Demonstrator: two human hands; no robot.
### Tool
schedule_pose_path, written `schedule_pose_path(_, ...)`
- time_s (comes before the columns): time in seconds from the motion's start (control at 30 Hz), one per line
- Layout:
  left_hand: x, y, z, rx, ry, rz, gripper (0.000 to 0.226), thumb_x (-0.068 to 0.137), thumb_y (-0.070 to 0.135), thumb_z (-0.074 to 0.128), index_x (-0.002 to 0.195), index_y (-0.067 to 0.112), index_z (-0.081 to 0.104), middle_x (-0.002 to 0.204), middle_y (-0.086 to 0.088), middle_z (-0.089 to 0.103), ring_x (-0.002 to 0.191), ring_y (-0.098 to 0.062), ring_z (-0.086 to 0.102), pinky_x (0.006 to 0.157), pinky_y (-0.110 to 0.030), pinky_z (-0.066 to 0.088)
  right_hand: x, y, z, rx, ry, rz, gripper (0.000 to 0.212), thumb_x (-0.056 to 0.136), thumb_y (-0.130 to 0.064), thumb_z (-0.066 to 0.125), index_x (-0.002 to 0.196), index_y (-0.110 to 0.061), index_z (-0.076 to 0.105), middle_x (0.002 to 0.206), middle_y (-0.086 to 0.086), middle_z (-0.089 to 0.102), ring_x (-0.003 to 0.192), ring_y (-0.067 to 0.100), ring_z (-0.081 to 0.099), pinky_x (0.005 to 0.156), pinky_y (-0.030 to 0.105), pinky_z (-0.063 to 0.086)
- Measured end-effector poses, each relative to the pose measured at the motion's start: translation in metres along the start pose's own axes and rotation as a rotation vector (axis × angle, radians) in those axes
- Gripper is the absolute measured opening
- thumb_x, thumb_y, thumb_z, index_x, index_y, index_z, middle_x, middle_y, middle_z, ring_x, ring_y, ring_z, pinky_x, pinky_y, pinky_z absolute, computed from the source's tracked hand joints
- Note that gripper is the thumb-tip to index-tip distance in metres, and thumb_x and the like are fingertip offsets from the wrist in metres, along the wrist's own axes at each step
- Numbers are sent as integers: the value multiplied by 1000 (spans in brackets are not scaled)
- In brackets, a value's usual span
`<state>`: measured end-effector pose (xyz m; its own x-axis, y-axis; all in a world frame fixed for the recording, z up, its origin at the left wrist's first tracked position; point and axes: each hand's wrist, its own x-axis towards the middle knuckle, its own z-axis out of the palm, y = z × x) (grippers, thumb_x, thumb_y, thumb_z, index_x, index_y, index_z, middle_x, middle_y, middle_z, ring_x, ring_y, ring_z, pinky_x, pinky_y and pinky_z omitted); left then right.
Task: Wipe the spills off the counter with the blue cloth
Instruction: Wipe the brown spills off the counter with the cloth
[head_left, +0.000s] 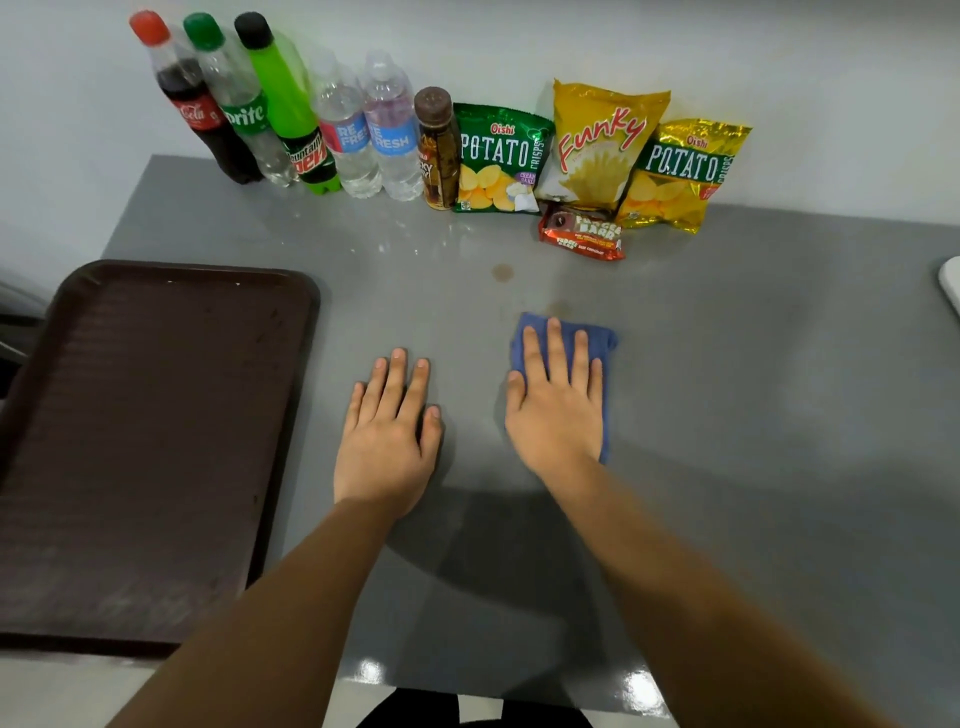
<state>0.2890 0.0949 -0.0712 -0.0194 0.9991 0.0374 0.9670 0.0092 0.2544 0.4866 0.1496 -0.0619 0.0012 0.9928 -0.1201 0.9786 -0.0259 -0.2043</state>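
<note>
The blue cloth (602, 340) lies folded on the grey counter (753, 389), near the middle. My right hand (556, 405) presses flat on top of it, fingers spread and pointing away from me. A small brown spill (502, 272) sits on the counter beyond the cloth, and a fainter smear (557, 307) shows just past the cloth's far edge. My left hand (387, 431) rests flat on the bare counter to the left of the cloth, palm down and holding nothing.
A dark brown tray (156, 441) fills the left side. Along the back wall stand several drink bottles (291, 114), a small brown bottle (439, 150), several snack bags (602, 145) and a fudge bar pack (582, 236). A white object (950, 286) pokes in at the right edge.
</note>
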Motion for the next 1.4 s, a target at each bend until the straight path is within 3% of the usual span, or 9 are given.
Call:
schedule_pose_path(0.17, 0, 0, 0, -19, 4, -5, 59, 107, 39, 35, 163, 25, 26, 172, -4, 17, 159, -22, 10, 129, -47, 11, 54, -10, -9, 35, -48, -39, 61, 107, -46, 19, 164, -30, 6, 173, -2, -1, 159, 29, -5, 129, 48, -2)
schedule_pose_path(0.3, -1, 0, -2, -34, -3, -3, 59, 107, 39, 34, 163, 24, 25, 172, -3, 15, 160, -22, 8, 129, -46, 9, 71, 18, -15, 57, -8, 99, 62, 106, -47, 22, 164, -30, 9, 173, -1, 1, 159, 29, -3, 128, 48, -1)
schedule_pose_path(0.47, 0, 1, -3, -12, -23, -10, 59, 108, 41, 29, 164, 25, 21, 172, -2, 13, 160, -21, 5, 129, -45, 8, 29, 33, -11, 85, 43, 242, 63, 106, -46, 27, 164, -27, 11, 173, 1, 3, 159, 31, -1, 128, 50, 2)
schedule_pose_path(0.63, 1, 0, 0, 6, -25, -7, 60, 107, 42, 27, 164, 24, 21, 172, -4, 13, 160, -22, 7, 129, -45, 6, -16, -19, 5, 26, 38, 80, 63, 106, -44, 29, 164, -26, 14, 173, 2, 7, 159, 32, 4, 127, 50, 4)
schedule_pose_path(0.77, 1, -1, 2, 9, -19, -4, 60, 108, 42, 27, 164, 25, 20, 173, -3, 12, 160, -20, 4, 129, -44, 6, 28, -54, 6, 19, -56, -99, 62, 106, -44, 19, 164, -29, 4, 173, -2, -4, 159, 27, -8, 129, 48, -3)
schedule_pose_path(0.87, 1, -2, 4, -1, -9, -5, 59, 108, 42, 28, 164, 26, 21, 172, -2, 13, 160, -19, 4, 130, -43, 5, 74, -63, 0, 35, -72, -119, 61, 107, -45, 20, 164, -30, 6, 173, -3, -3, 159, 27, -7, 128, 48, -3)
schedule_pose_path(1.03, 1, -2, 4, -1, -9, -8, 58, 108, 43, 27, 164, 27, 21, 173, -1, 13, 160, -19, 4, 130, -43, 5, 106, -46, -7, 62, -35, 52, 63, 106, -48, 21, 164, -30, 7, 173, -2, -2, 159, 29, -6, 128, 48, -2)
schedule_pose_path(1.23, 1, -1, 1, -7, -26, -9, 59, 108, 42, 27, 164, 26, 19, 173, -2, 11, 160, -20, 2, 130, -45, 6, 52, -36, -5, 136, 36, 305, 64, 106, -45, 24, 164, -27, 6, 173, 1, -2, 159, 30, -4, 128, 50, -1)
schedule_pose_path(1.4, 0, -1, 0, -6, -20, -6, 60, 107, 42, 28, 164, 24, 22, 172, -3, 13, 160, -20, 5, 129, -45, 6, 12, -74, 13, 75, -11, 40, 62, 106, -45, 21, 164, -29, 5, 173, -2, -3, 159, 28, -8, 128, 49, -3)
